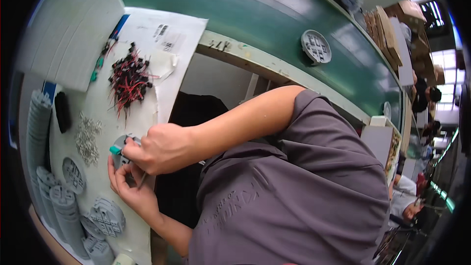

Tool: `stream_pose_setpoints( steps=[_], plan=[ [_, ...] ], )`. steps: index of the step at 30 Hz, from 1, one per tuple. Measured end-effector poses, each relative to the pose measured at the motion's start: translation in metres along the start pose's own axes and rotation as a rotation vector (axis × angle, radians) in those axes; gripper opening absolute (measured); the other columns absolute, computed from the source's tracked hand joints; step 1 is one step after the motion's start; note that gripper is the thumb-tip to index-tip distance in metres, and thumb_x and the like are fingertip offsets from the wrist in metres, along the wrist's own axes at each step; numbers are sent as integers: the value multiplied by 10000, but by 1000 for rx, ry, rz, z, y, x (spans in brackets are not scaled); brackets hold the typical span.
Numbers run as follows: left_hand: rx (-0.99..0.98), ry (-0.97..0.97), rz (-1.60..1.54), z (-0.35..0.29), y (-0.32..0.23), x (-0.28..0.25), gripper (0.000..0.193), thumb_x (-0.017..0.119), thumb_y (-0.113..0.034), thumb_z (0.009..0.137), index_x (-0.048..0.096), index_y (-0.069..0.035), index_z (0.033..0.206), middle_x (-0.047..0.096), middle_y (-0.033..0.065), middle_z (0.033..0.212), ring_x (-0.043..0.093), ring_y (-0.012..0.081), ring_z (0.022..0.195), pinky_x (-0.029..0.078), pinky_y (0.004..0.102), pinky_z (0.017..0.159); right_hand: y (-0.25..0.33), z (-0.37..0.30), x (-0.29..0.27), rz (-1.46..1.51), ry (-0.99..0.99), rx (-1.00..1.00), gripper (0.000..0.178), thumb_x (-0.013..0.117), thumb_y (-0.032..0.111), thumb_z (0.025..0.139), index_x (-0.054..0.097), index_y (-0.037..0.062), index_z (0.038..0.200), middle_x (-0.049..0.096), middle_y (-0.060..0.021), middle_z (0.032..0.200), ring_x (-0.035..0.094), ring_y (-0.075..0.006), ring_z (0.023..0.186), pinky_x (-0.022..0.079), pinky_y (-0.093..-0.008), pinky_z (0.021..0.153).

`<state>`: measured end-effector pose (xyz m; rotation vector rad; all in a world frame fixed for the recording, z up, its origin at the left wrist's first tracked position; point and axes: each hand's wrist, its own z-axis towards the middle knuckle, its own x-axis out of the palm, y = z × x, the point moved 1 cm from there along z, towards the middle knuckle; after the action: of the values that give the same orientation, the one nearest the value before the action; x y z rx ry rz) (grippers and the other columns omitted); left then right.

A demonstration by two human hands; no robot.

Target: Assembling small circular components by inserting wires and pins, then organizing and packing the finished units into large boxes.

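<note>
My left hand (131,186) is curled round a grey round plastic part (119,157) at the table's edge, fingers along its rim. Over that part, my right hand (159,149) is closed in a fist, thumb and forefinger pressed together at its face. What the right fingers pinch is hidden. A small teal piece (115,150) sticks out at the part's rim. A thin grey edge or rod shows between the hands; I cannot tell which. Nearby are a pile of small silver metal pieces (88,139) and a heap of black connectors with red and black wires (130,79).
Stacked grey round parts (66,211) and a loose grey disc (74,175) occupy the lower left. A black object (62,112) lies by a white foam box (73,29). Across the gap, a green conveyor belt (235,14) carries a round grey part (316,47). People sit far right.
</note>
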<state>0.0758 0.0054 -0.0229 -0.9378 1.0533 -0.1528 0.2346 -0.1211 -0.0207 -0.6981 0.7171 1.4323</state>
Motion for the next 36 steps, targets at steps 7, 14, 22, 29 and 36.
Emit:
stream_pose_setpoints(
  steps=[7,14,22,29,36],
  plan=[
    [123,53,-134,5,1,-1,543,796,69,838,595,-12,1335,506,164,1622,607,284,1261,508,382,1063,23,-14,15,1,-3,69,164,667,128,903,786,30,961,634,-231,1139,654,-234,561,544,-336,462],
    [-67,71,-164,13,6,-25,878,892,50,726,501,-43,1507,544,210,1543,611,355,1327,505,432,1137,28,-6,17,1,-145,66,155,681,86,836,754,-28,912,617,-190,1051,628,-225,501,489,-338,395],
    [26,84,223,24,-33,-17,1182,1017,-211,596,419,-98,1609,594,195,1460,593,417,1237,509,452,1060,-30,-2,-29,1000,-35,435,290,556,42,990,704,5,1237,714,-128,1294,680,-215,781,536,-283,653],
    [-36,21,299,13,-50,-24,1138,1001,-226,586,466,-124,1585,570,161,1485,581,348,1231,518,440,1025,-48,15,-36,1450,-94,1062,316,481,182,1145,681,-13,1293,699,-78,1063,514,-61,578,355,-187,519],
    [179,-236,154,4,-18,-24,1089,1005,-222,596,513,-114,1560,504,161,1549,576,346,1253,515,444,1018,-35,23,-27,1389,94,891,291,521,129,1117,693,-19,1299,675,-76,995,532,-90,710,393,-221,617]
  ],
)
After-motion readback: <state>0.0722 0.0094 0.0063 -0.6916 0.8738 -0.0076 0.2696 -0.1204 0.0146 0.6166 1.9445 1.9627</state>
